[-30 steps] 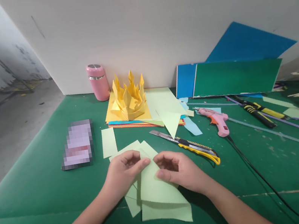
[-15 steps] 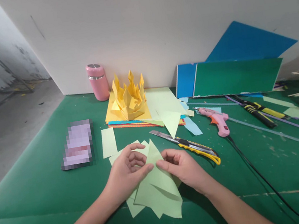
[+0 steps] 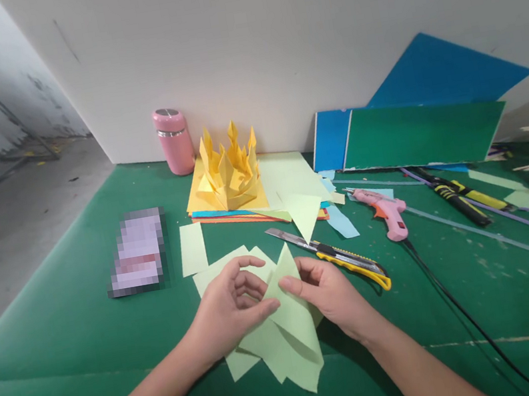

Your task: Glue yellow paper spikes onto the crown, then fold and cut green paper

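Between my hands a light green sheet of paper [image 3: 293, 325] is bent into a loose cone with its point upward. My right hand [image 3: 328, 292] pinches it near the tip, thumb in front and fingers behind. At its left side my left hand [image 3: 238, 300] has the thumb against the paper, the other fingers curled and partly behind it. More green paper pieces [image 3: 244, 363] lie under the hands on the table, partly covered. A utility knife [image 3: 343, 259] with a yellow handle and its blade out rests just beyond my right hand.
A yellow folded-paper crown [image 3: 231, 180] sits on stacked coloured paper, beside a pink flask [image 3: 175, 142]. To the right are a pink glue gun [image 3: 386, 215] with a black cord, pliers [image 3: 457, 199] and glue sticks. A blurred-out phone-like object [image 3: 138, 249] lies left.
The green sheet has gone from nearly flat to rolled into a cone, its tip shifting right. My right hand has turned with it, and my left fingers have loosened and spread.
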{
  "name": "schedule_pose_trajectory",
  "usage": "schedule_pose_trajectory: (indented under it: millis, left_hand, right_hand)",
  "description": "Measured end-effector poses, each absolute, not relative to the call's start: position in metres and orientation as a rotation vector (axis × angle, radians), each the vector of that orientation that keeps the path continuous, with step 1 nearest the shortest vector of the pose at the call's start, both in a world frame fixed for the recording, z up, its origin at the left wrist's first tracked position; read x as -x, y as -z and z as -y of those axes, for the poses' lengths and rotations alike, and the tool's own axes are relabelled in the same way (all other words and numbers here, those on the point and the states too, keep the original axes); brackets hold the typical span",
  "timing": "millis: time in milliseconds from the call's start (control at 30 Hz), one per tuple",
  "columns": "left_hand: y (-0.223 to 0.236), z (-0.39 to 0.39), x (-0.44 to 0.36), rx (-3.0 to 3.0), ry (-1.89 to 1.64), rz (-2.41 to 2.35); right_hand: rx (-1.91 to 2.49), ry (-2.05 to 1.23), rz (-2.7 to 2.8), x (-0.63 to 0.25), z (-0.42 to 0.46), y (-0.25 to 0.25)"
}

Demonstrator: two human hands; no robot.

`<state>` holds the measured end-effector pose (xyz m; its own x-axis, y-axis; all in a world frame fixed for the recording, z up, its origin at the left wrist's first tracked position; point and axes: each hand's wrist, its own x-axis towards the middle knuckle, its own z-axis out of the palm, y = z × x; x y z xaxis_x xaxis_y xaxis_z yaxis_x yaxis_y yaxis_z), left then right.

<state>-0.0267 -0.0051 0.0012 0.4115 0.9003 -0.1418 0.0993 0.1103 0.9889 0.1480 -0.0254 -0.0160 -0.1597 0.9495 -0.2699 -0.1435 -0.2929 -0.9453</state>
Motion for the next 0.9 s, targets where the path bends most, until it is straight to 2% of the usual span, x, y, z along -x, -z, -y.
schedule_pose_trajectory:
  millis: [900]
  left_hand:
    - [-0.0007,0.0058,0.0297,-1.325,-0.699,-1.012]
  right_hand:
    - [1.223,-1.52,1.073,-0.1515,0.0247,0.0189]
